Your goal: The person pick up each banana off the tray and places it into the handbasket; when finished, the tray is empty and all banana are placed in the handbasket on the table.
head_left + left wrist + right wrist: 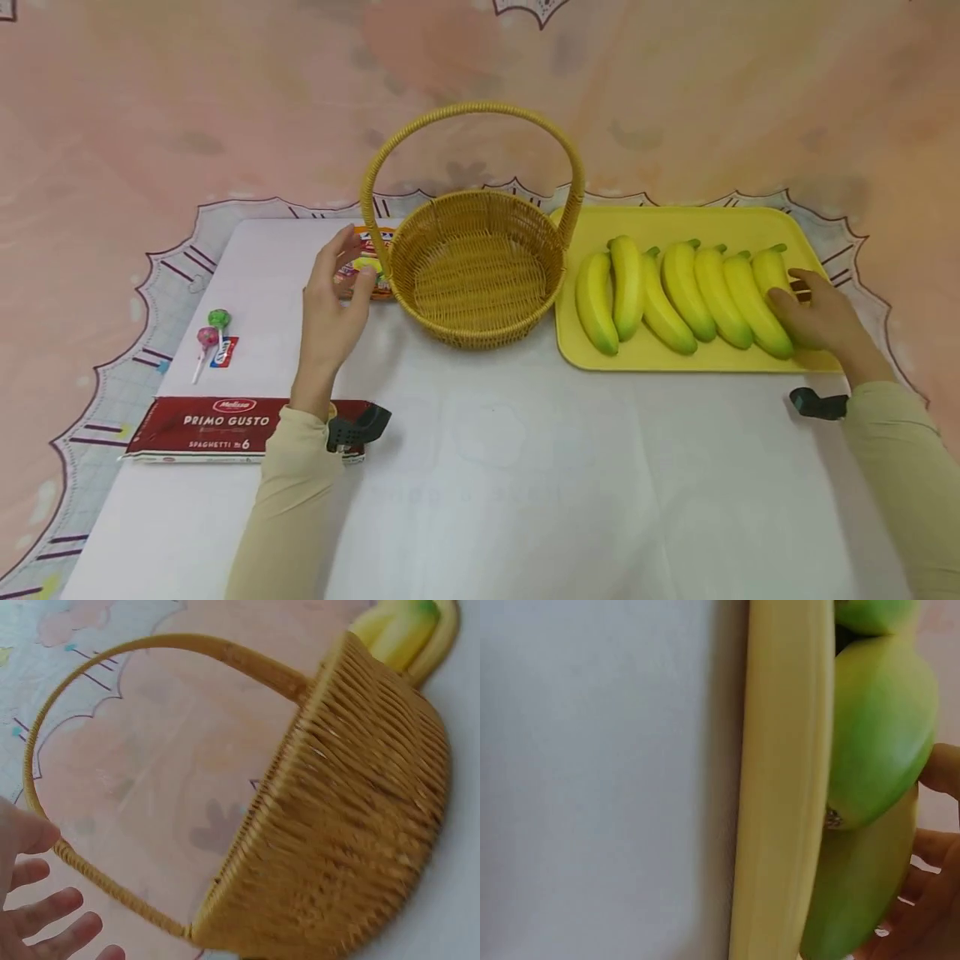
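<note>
A row of several yellow bananas with green tips lies on a yellow tray (675,218). My right hand (821,312) is at the rightmost banana (768,265), thumb on one side and fingers on the other. In the right wrist view the fingers (930,847) curl along that banana (862,885), partly hidden behind it. Left of the tray stands a wicker basket (480,283) with a tall hoop handle, nothing inside. My left hand (333,304) is raised beside its left side, fingers loosely spread and holding nothing. In the left wrist view, its thumb overlaps the handle (112,889); contact is unclear.
Partly behind the left hand and basket lies a colourful packet (367,262). Two lollipops, green (219,318) and pink (207,337), lie at the left beside a small wrapper (224,352). A red spaghetti pack (210,425) lies nearer, partly under the left forearm.
</note>
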The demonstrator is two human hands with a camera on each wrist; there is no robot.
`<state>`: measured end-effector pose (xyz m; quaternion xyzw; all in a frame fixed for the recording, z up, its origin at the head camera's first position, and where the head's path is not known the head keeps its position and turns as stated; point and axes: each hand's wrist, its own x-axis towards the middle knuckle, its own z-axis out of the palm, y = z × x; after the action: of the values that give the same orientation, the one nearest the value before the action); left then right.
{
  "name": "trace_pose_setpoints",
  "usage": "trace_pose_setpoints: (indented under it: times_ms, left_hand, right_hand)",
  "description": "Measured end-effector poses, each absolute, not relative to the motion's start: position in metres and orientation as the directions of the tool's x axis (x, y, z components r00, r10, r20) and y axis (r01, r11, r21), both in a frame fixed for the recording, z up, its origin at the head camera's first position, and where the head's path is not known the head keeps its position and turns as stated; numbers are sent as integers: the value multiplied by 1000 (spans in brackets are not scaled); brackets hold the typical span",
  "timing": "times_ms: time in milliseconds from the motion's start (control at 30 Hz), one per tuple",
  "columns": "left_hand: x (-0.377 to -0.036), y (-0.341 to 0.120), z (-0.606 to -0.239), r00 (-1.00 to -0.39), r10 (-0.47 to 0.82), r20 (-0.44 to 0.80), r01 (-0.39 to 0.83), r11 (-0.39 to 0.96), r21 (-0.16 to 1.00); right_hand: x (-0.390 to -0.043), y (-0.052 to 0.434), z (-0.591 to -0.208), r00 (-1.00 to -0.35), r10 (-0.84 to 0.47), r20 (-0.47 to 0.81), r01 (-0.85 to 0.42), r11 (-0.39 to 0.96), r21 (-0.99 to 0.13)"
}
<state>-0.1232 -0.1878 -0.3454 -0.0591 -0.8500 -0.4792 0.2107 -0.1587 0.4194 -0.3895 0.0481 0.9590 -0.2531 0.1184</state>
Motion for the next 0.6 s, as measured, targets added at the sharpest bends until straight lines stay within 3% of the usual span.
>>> trace_pose_setpoints:
  times_ms: [233,600]
  left_hand:
    - [-143,-167,-338,-850,-187,492,376,439,816]
    - [-140,-149,-322,-847,-265,461,326,427,844]
  right_hand:
    - [-156,424,-391,-957,86,-276,208,867,-452]
    - [-147,415,-386,-973,136,-184,213,830,-515]
